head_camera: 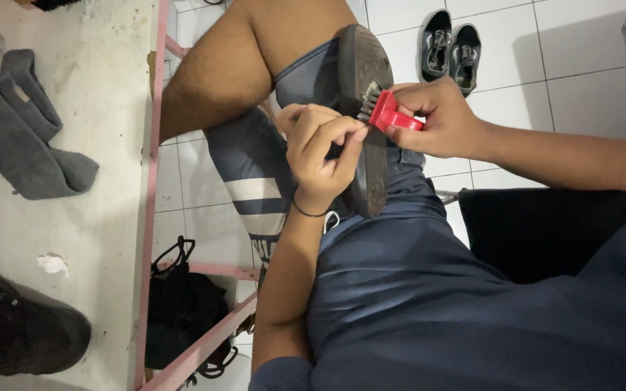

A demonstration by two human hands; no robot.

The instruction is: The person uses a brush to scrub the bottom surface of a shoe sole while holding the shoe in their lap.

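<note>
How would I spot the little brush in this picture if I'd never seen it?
Find the dark shoe held sole-up over the person's lap. The right hand presses a small brush against that sole, beside the left hand. Its bright red handle is the only red thing there.

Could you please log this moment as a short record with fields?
Left hand: left hand grips the dark shoe, sole up, over the lap
Right hand: right hand holds a red brush, bristles on the sole
Table: table carries a grey cloth and a black shoe
Floor: pair of dark sneakers on white tiles
</note>
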